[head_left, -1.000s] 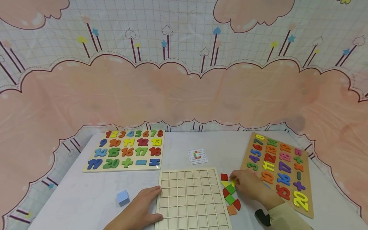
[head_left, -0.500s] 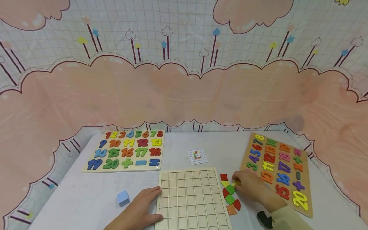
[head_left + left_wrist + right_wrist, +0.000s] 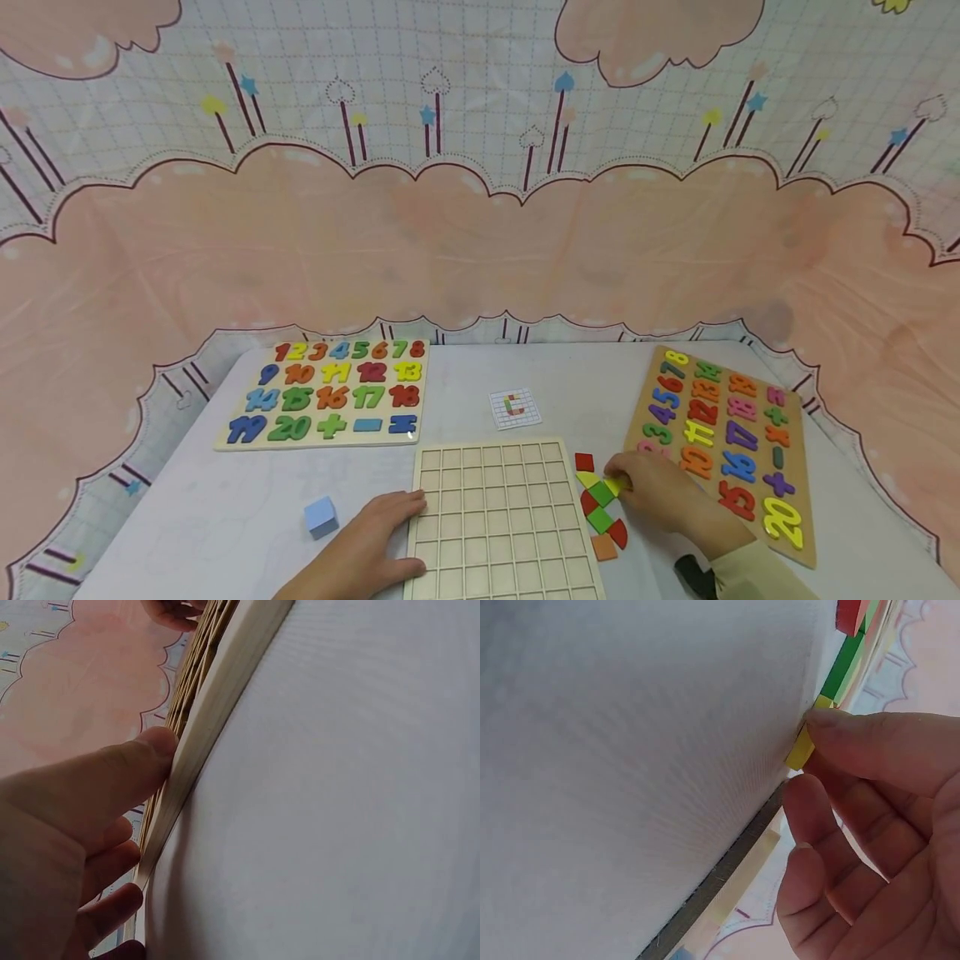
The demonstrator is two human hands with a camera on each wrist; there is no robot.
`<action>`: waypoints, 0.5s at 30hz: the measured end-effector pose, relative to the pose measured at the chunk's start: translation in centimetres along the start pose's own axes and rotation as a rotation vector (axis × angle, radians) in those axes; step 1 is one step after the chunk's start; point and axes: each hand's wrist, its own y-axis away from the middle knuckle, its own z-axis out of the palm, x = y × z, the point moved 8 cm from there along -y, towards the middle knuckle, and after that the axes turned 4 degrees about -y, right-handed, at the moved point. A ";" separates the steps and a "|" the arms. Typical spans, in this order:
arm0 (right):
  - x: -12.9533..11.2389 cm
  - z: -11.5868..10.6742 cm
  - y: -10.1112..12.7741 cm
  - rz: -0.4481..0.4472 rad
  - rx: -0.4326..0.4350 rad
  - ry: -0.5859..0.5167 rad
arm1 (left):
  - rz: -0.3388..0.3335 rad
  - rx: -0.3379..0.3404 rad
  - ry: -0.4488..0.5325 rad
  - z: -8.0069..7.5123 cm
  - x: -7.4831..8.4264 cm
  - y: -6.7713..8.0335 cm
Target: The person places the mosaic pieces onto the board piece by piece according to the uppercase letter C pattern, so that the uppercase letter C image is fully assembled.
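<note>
Here your right hand (image 3: 660,492) pinches a small yellow tile (image 3: 615,485), thumb on its top edge in the right wrist view, the other fingers (image 3: 817,900) curled loosely beneath. That tile sits at the right edge of the little cluster of coloured tiles (image 3: 600,504), just right of the wooden grid board (image 3: 498,521); whether it has left the table I cannot tell.

Your left hand (image 3: 367,542) lies against the grid board's left edge, thumb (image 3: 127,776) pressed to the rim and fingers curled along it without closing round it. I judge that it is there to keep the board from sliding.

The tiles lie close to the board's right side, probably so you can reach them quickly. Behind the board, the pattern card (image 3: 515,408) faces you, likely as a reference. A blue cube (image 3: 321,516) rests left of the board, near your left hand. Two number puzzle boards flank it: one (image 3: 330,392) behind and to the left, another (image 3: 727,442) to the right beyond the tiles.
</note>
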 end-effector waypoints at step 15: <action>-0.2 0.1 0.1 -0.003 0.002 0.015 | 0.030 0.001 0.009 0.1 0.2 0.1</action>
